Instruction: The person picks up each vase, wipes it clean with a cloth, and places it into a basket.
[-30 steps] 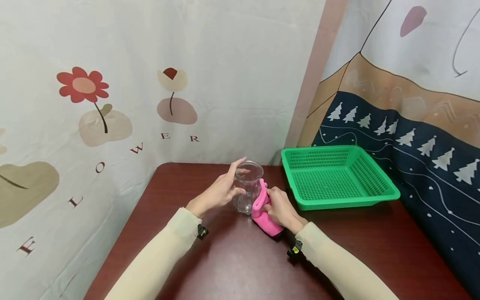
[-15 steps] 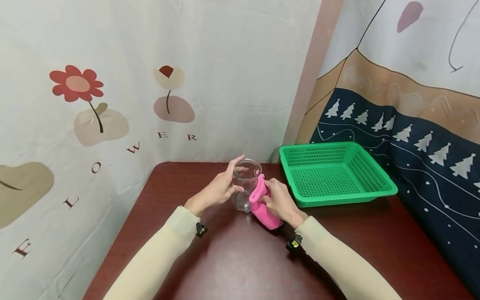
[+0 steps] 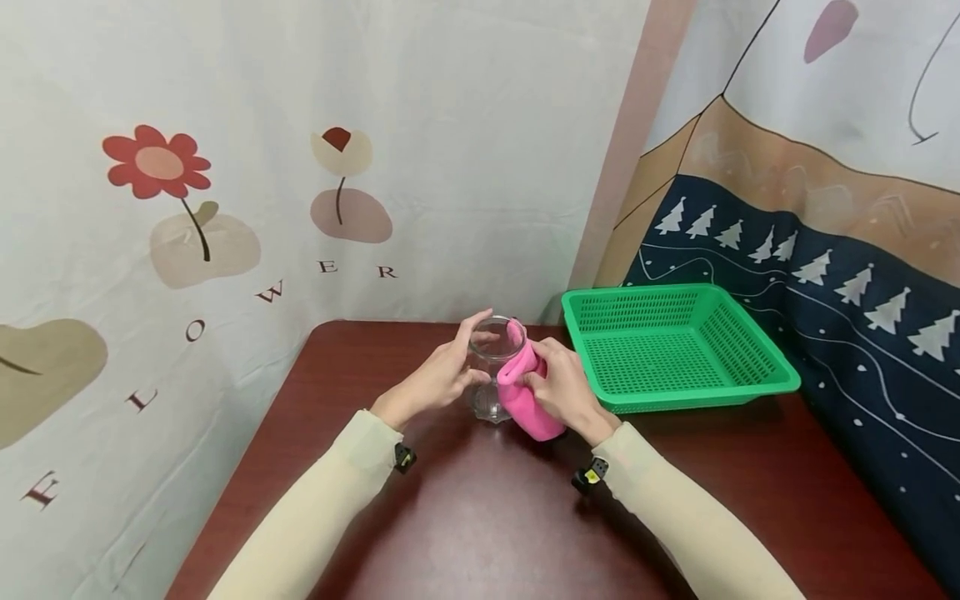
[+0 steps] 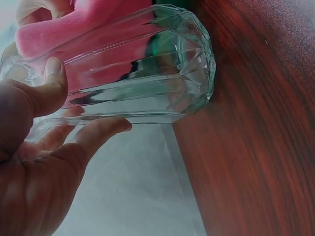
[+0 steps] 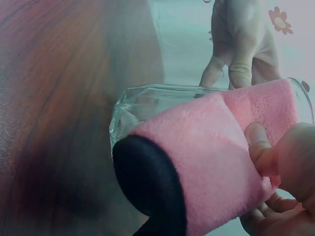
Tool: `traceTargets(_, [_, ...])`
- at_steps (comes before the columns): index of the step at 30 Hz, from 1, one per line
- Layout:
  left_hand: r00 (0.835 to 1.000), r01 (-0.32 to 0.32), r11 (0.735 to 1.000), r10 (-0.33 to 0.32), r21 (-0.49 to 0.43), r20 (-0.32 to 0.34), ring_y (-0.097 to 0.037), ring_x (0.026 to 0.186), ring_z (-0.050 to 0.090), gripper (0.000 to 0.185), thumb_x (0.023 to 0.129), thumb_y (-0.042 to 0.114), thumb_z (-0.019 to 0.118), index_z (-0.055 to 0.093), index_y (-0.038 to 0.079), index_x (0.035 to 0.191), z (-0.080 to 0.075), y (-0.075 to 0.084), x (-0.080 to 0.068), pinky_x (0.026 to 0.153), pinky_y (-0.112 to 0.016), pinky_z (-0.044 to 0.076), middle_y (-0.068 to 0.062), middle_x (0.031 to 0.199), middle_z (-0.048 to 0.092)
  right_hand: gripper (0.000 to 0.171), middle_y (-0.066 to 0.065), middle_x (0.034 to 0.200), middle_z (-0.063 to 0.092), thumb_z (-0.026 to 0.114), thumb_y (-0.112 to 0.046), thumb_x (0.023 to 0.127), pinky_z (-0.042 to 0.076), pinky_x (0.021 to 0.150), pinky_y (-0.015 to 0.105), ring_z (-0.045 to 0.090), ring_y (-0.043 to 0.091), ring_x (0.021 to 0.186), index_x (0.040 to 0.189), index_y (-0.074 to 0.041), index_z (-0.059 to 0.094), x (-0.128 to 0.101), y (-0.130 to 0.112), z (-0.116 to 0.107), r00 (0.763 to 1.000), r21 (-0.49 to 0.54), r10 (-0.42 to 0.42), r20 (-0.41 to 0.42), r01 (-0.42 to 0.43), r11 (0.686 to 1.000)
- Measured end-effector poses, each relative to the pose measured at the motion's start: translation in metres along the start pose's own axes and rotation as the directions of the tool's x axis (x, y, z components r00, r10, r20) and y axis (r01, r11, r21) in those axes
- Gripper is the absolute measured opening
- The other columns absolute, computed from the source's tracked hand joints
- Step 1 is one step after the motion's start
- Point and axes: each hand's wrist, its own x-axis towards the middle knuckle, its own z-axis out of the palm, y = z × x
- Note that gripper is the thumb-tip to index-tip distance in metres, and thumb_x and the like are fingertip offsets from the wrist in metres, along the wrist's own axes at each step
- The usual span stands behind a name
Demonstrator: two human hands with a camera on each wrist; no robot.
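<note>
Pink cloth (image 3: 525, 392) raised against ribbed glass (image 3: 491, 367)

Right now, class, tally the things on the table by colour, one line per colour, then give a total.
Clear: 1, the glass, held by the left hand.
Pink: 1, the cloth, pressed to it by the right hand.
Green: 1, the basket.
Total: 3
</note>
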Motion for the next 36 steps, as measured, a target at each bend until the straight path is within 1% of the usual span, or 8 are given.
traceTargets(2, [1.0,0.001,1.0,-0.001,0.002,-0.003,-0.033,0.125,0.078,0.103,0.104,-0.001,0.083,0.017,0.008,0.181,0.0,-0.001,0.001,0.091,-0.033,0.059,-0.022,0.163,0.069,0.04,0.016,0.109,0.079,0.092,0.0,0.094,0.055,0.078,0.033,0.069,0.025,0.093,0.133,-0.001,0.084,0.002,0.001,-0.002,1.0,0.017,-0.003,-0.018,0.003,1.0])
traceTargets(5, [1.0,0.002,1.0,-0.002,0.002,-0.002,-0.03,0.107,0.074,0.102,0.104,0.0,0.084,0.017,0.009,0.181,0.0,-0.002,0.002,0.088,-0.032,0.057,-0.022,0.163,0.069,0.041,0.016,0.108,0.079,0.089,0.003,0.094,0.053,0.075,0.029,0.067,0.024,0.09,0.135,0.0,0.084,0.005,0.002,-0.004,0.999,0.045,0.003,-0.037,-0.001,0.999])
traceTargets(8, [1.0,-0.003,1.0,0.003,0.004,0.002,-0.027,0.099,0.07,0.102,0.104,0.0,0.084,0.017,0.007,0.18,0.001,-0.003,0.002,0.086,-0.031,0.057,-0.023,0.163,0.069,0.04,0.016,0.107,0.078,0.086,0.005,0.094,0.051,0.074,0.027,0.065,0.024,0.087,0.134,-0.001,0.084,0.007,0.003,-0.006,0.999,0.057,0.008,-0.043,-0.006,0.998])
traceTargets(10, [1.0,0.005,1.0,-0.005,0.003,0.012,-0.026,0.101,0.071,0.102,0.105,0.002,0.084,0.016,0.008,0.181,0.001,-0.003,0.001,0.085,-0.03,0.057,-0.022,0.164,0.068,0.042,0.016,0.11,0.08,0.085,0.005,0.095,0.052,0.075,0.027,0.066,0.024,0.089,0.136,-0.001,0.083,0.007,0.004,-0.008,0.999,0.065,0.012,-0.041,-0.009,0.998])
traceTargets(14, [1.0,0.017,1.0,-0.017,-0.002,0.024,-0.029,0.115,0.075,0.102,0.106,0.003,0.083,0.014,0.008,0.181,0.001,-0.002,-0.001,0.089,-0.033,0.059,-0.022,0.166,0.067,0.045,0.016,0.116,0.082,0.084,0.006,0.096,0.053,0.078,0.026,0.067,0.024,0.093,0.14,-0.002,0.082,0.006,0.005,-0.01,0.999,0.076,0.018,-0.037,-0.015,0.997])
traceTargets(21, [0.999,0.018,1.0,-0.018,0.005,0.03,-0.034,0.133,0.076,0.104,0.105,0.002,0.084,0.014,0.008,0.181,0.001,-0.001,-0.001,0.099,-0.045,0.062,-0.022,0.164,0.067,0.047,0.016,0.116,0.081,0.081,0.009,0.095,0.05,0.077,0.027,0.066,0.026,0.093,0.141,0.0,0.081,0.007,0.006,-0.013,0.998,0.097,-0.004,-0.065,0.01,0.995])
traceTargets(27, [1.0,0.015,1.0,-0.015,0.012,0.025,-0.033,0.132,0.076,0.103,0.105,0.002,0.084,0.015,0.008,0.181,0.0,-0.001,-0.001,0.097,-0.042,0.062,-0.021,0.164,0.067,0.039,0.015,0.111,0.078,0.08,0.01,0.094,0.05,0.076,0.027,0.065,0.024,0.09,0.131,-0.001,0.083,0.01,0.005,-0.015,0.998,0.087,-0.031,-0.05,0.035,0.996])
traceTargets(36, [1.0,0.003,1.0,-0.003,0.027,0.016,-0.03,0.117,0.074,0.103,0.104,0.002,0.085,0.015,0.007,0.18,-0.002,0.0,0.0,0.09,-0.034,0.059,-0.022,0.163,0.068,0.028,0.016,0.11,0.077,0.078,0.009,0.094,0.048,0.072,0.027,0.063,0.023,0.085,0.12,-0.001,0.084,0.014,0.001,-0.016,0.999,0.06,-0.034,-0.021,0.035,0.998])
